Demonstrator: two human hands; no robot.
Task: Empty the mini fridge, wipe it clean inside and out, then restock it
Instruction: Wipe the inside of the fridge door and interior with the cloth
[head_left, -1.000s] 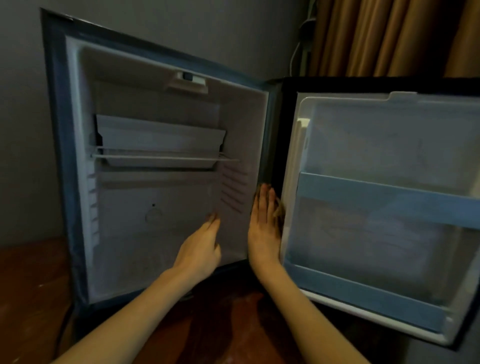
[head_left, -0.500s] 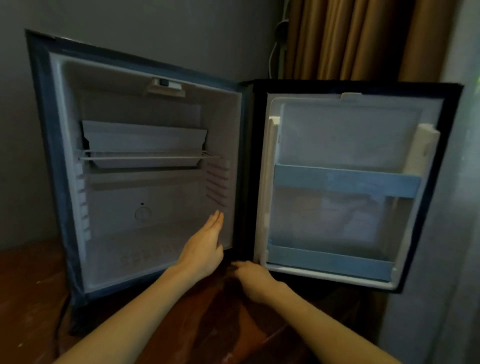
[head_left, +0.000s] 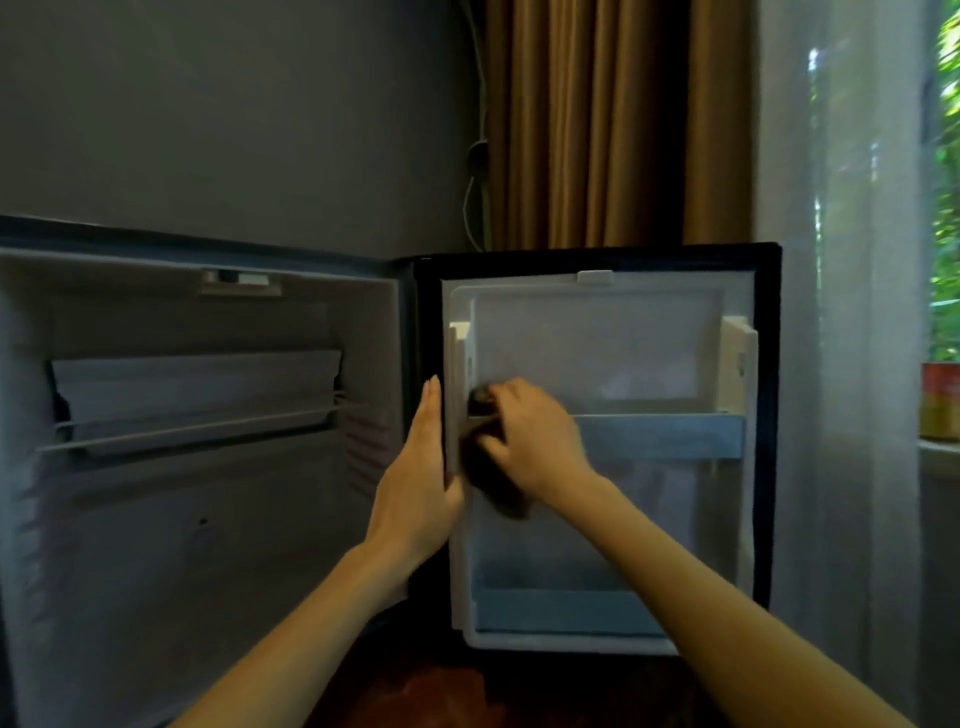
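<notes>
Both hands have risen since half a second ago. My left hand (head_left: 418, 483) has left the cabinet and lies flat, fingers straight, against the hinge-side edge of the mini fridge door (head_left: 597, 353) at centre frame, I judge to steady it. My right hand (head_left: 530, 436) grips a dark cloth (head_left: 493, 493) (blurred), pressed at the left end of the upper door shelf (head_left: 665, 436). There is open liner to the right, and the shelf lip limits downward strokes. The bare mini fridge cabinet (head_left: 208, 545) fills the left of the frame.

A lived-in room, perhaps a bedroom or hotel room: a mini fridge (head_left: 208, 519) at lower left against a grey wall (head_left: 234, 104), brown curtains (head_left: 587, 124) top centre, a sheer curtain (head_left: 841, 208) and window (head_left: 948, 156) at right.
</notes>
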